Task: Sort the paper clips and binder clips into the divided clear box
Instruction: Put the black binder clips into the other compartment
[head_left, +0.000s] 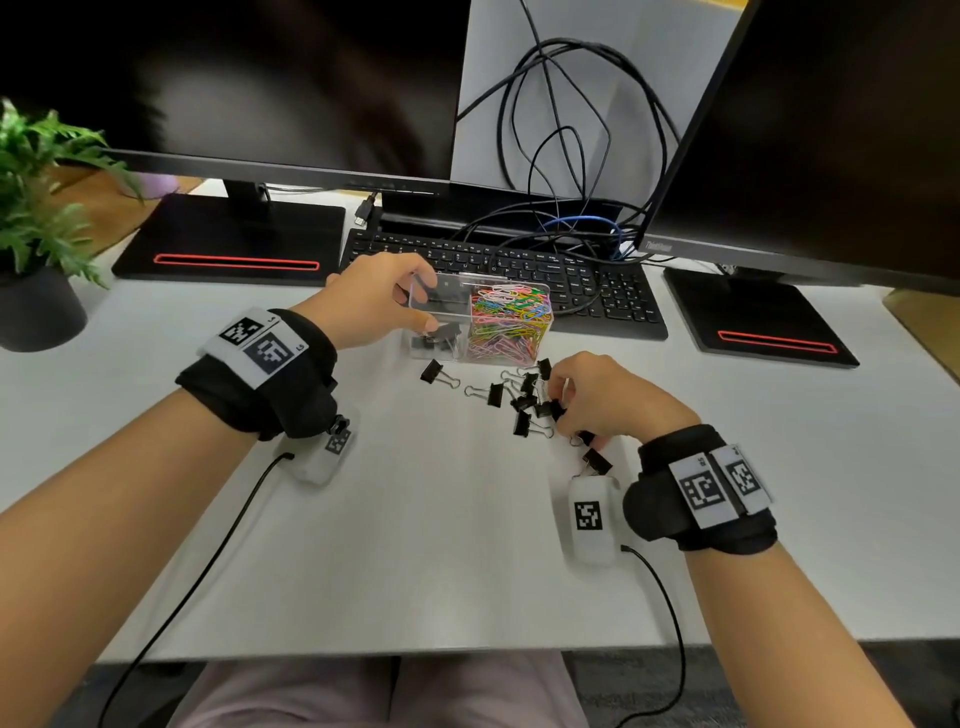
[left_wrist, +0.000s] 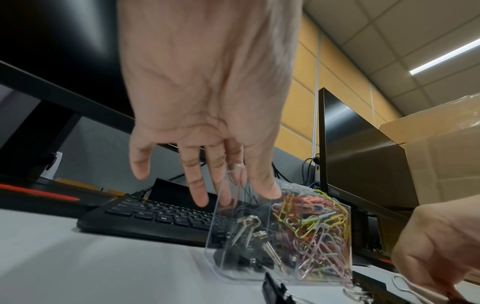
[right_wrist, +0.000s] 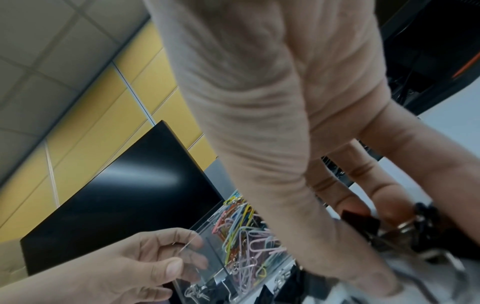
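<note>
White table (head_left: 415, 545): clear box (head_left: 457, 312) just in front of keyboard (head_left: 597, 280). Left hand (head_left: 374, 306) grip curled round box's left end. Right hand (head_left: 608, 400) grip pinching binder clips (head_left: 524, 400) just in front of box.

White desk (head_left: 415, 545), yellow wall panels (left_wrist: 298, 98), tiled ceiling (left_wrist: 389, 30).

The right hand's fingers (head_left: 563, 395) hide part of the black metal binder clips (head_left: 524, 402) at centre frame; both dark monitor screens (head_left: 260, 78) are cut off at the top edge.
</note>
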